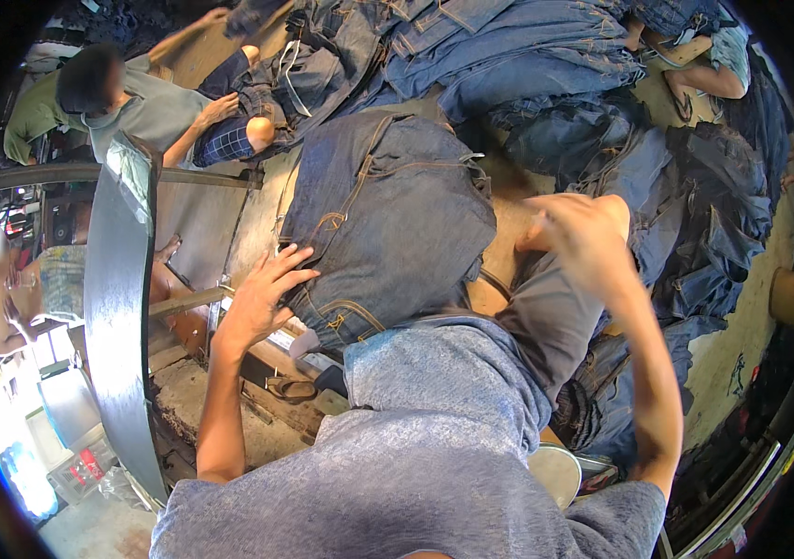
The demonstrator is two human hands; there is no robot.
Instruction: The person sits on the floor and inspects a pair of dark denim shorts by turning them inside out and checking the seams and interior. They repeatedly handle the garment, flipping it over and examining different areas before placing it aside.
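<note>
A stack of dark blue jeans [406, 219] with orange stitching lies in front of me, its near end against my lap. My left hand [271, 291] rests at the near left edge of the jeans, fingers spread, the fingertips touching the denim. It grips nothing that I can see. Off to the right of the jeans, above my bent knee, is my right hand [583, 238]. Motion smears its fingers, so I cannot tell how they are held or whether anything is in them.
A large heap of blue jeans [518, 51] fills the far side, and more denim [723, 196] lies piled on the right. A curved dark panel [117, 307] stands at my left. Beyond it a person [150, 102] sits among jeans. A round stool [555, 473] is behind my right side.
</note>
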